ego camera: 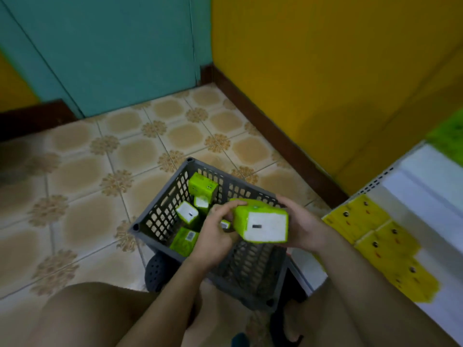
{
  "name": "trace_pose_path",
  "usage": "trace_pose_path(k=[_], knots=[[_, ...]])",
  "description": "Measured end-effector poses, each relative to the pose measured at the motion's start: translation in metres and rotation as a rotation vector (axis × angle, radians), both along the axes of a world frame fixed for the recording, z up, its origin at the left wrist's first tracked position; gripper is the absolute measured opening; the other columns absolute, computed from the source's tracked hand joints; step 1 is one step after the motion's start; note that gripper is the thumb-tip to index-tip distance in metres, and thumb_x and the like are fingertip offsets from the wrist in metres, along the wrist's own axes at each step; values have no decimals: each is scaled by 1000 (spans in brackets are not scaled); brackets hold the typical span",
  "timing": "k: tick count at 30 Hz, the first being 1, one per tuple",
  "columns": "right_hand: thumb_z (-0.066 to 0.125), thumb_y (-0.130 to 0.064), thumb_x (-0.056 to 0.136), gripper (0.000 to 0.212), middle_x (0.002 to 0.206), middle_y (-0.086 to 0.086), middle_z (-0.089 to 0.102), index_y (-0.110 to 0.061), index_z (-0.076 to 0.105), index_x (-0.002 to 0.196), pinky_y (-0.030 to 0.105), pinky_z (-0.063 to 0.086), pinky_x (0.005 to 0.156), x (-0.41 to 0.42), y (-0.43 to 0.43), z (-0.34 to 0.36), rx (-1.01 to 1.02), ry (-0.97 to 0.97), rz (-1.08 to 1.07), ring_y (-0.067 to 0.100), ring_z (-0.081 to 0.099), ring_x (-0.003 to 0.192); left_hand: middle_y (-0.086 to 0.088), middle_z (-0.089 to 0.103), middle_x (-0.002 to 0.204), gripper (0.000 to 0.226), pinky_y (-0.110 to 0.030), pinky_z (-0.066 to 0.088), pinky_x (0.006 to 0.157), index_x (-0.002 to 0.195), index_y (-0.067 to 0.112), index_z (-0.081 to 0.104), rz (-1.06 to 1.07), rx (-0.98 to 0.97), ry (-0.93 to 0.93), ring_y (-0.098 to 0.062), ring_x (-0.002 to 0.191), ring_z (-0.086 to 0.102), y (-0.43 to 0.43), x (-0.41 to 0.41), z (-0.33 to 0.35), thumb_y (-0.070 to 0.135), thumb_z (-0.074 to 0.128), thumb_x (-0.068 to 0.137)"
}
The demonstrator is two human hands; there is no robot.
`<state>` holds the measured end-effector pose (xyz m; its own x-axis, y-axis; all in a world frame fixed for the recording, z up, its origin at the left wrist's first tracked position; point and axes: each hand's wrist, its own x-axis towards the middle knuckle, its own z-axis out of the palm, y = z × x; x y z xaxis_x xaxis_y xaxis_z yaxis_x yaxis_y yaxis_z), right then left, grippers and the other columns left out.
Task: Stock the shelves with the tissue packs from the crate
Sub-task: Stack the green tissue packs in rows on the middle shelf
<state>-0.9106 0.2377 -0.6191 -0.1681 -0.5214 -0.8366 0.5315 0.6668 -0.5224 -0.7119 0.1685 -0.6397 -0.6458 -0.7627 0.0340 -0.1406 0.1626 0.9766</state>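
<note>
A grey slatted crate (160, 216) stands on the tiled floor in front of my knees. Several green tissue packs (202, 187) lie loose inside it. Above the crate I hold one green tissue pack (263, 224) with its white end facing me. My right hand (304, 225) grips its right side, fingers curled over the far edge. My left hand (216, 234) holds its left side with fingertips on the top. A white shelf (426, 186) at the right carries yellow tissue packs (375, 236) in a row.
A yellow wall (325, 71) with a dark skirting board runs behind the shelf, and a teal door (120, 51) stands at the back. A dark perforated shoe (156, 271) shows beside the crate's near left side. Green packs (448, 136) sit blurred at the far right.
</note>
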Motion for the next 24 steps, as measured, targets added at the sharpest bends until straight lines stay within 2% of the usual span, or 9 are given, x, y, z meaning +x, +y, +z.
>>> trace_pose_path(k=[3, 6, 8, 11, 15, 17, 19, 22, 24], knots=[[62, -44, 87, 42, 108, 10, 73, -13, 69, 115, 37, 54, 84, 15, 26, 28, -123, 46, -58, 26, 69, 94, -8, 52, 112, 62, -16, 45, 91, 124, 41, 57, -78, 10, 56, -8, 102, 56, 20, 4, 36, -6, 67, 85], [63, -39, 88, 37, 105, 7, 74, -15, 67, 115, 31, 56, 67, 30, 44, 61, -260, 126, -179, 22, 70, 86, 1, 58, 122, 47, -46, 54, 87, 118, 51, 58, 95, 224, 108, -23, 115, 60, 42, 8, 63, 9, 55, 98], [63, -34, 90, 36, 112, 8, 71, -15, 62, 120, 32, 56, 60, 38, 56, 80, -374, 200, -276, 23, 69, 89, -5, 63, 115, 20, -54, 57, 81, 109, 35, 61, 233, 490, 164, -34, 111, 61, 57, 9, 87, 25, 45, 103], [68, -28, 89, 30, 115, 13, 66, -12, 60, 113, 43, 59, 66, 51, 74, 100, -458, 323, -397, 31, 66, 99, -9, 63, 115, 35, -52, 57, 80, 114, 22, 59, 137, 774, 295, -34, 107, 63, 74, 11, 114, 49, 42, 99], [75, -29, 83, 40, 115, 13, 60, -8, 54, 109, 45, 61, 69, 63, 105, 122, -467, 505, -320, 27, 67, 99, -4, 61, 122, 46, -48, 59, 75, 122, 22, 55, 84, 669, 225, -26, 107, 64, 88, 4, 139, 43, 69, 83], [77, -31, 81, 39, 116, 11, 59, -11, 52, 103, 47, 60, 77, 62, 125, 134, -480, 658, -228, 23, 65, 99, -6, 63, 118, 35, -37, 57, 64, 119, 22, 57, 96, 610, 200, -23, 99, 65, 97, -2, 150, 29, 69, 87], [81, -39, 74, 52, 124, 7, 58, -19, 52, 113, 48, 56, 87, 58, 149, 147, -509, 886, -138, 19, 62, 107, -9, 66, 113, 31, -30, 51, 55, 118, 20, 58, 54, 566, 196, -22, 90, 65, 106, -8, 159, 24, 67, 88], [76, -63, 59, 102, 147, -7, 28, -48, 23, 145, 41, 47, 98, 53, 193, 174, -488, 1310, 127, 16, 43, 129, -12, 70, 108, 33, -27, 46, 51, 118, 19, 60, -104, 499, 182, -21, 81, 65, 128, -27, 174, 24, 68, 87], [74, -67, 58, 111, 156, -12, -1, -57, 7, 145, 41, 41, 106, 49, 224, 196, -331, 1592, 319, 19, 25, 142, -11, 71, 108, 37, -27, 46, 51, 117, 21, 62, -217, 468, 185, -24, 85, 67, 150, -47, 188, 30, 71, 82]])
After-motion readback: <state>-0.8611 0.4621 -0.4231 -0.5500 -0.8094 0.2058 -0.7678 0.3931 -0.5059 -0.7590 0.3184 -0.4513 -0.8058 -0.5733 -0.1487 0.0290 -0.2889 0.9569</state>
